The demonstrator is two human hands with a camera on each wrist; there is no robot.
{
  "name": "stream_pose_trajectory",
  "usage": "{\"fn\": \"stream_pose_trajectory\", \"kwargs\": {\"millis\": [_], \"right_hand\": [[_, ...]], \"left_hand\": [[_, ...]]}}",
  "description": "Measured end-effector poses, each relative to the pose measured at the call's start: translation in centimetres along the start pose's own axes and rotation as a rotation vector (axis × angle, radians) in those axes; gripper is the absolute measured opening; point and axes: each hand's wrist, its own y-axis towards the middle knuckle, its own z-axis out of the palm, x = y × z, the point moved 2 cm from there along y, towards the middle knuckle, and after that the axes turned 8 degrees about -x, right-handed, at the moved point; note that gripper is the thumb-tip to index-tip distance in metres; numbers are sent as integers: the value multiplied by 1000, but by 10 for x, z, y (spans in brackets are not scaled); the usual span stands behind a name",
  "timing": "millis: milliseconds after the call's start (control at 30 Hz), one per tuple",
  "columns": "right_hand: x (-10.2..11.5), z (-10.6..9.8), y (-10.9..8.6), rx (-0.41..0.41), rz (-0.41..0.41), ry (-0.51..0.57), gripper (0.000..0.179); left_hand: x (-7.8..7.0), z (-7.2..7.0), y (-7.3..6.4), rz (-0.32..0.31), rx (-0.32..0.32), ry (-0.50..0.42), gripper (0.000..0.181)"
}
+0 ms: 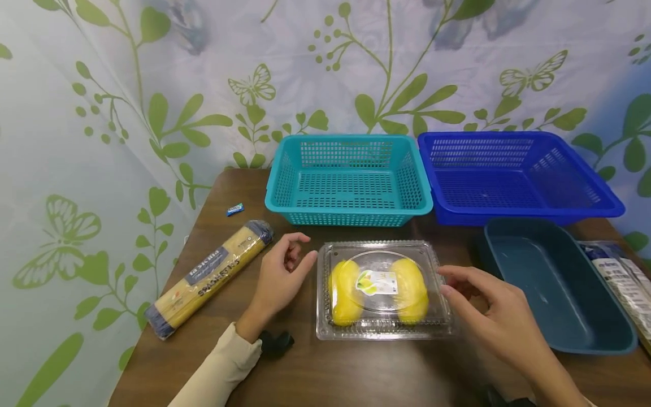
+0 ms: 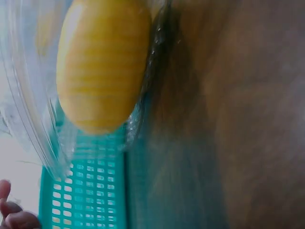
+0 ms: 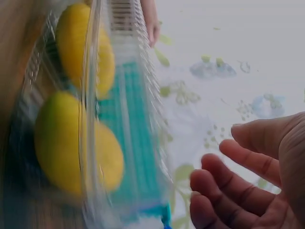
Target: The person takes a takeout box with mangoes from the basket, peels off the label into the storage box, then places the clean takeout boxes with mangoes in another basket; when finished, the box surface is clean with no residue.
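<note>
A clear plastic clamshell box (image 1: 378, 333) lies closed on the table in the middle of the head view. Yellow fruits (image 1: 346, 294) that look like mangoes show inside it, and a label (image 1: 376, 282) is on its lid. My left hand (image 1: 282, 277) is beside the box's left edge, fingers loosely bent, holding nothing. On the other side, my right hand (image 1: 495, 311) has its thumb and fingertips close to the box's right edge. In the right wrist view a gap shows between the right fingers (image 3: 209, 186) and the box.
Behind the box stand a teal basket (image 1: 351, 219) and a blue basket (image 1: 524, 212). A dark teal tub (image 1: 559, 282) is at the right, with a plastic packet (image 1: 623, 277) past it. To the left lie a spaghetti pack (image 1: 208, 277) and a small blue wrapper (image 1: 235, 210).
</note>
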Motion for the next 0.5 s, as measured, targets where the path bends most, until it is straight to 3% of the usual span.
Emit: {"fn": "stream_pose_trajectory", "kwargs": {"millis": [167, 300, 500], "right_hand": [[4, 28, 12, 69, -99, 25, 28], [4, 44, 23, 152, -137, 4, 25], [3, 56, 34, 272, -131, -49, 33]], "left_hand": [[-14, 4, -13, 101, 142, 42, 35], [-17, 5, -20, 140, 182, 61, 41], [-13, 6, -25, 170, 242, 53, 47]]}}
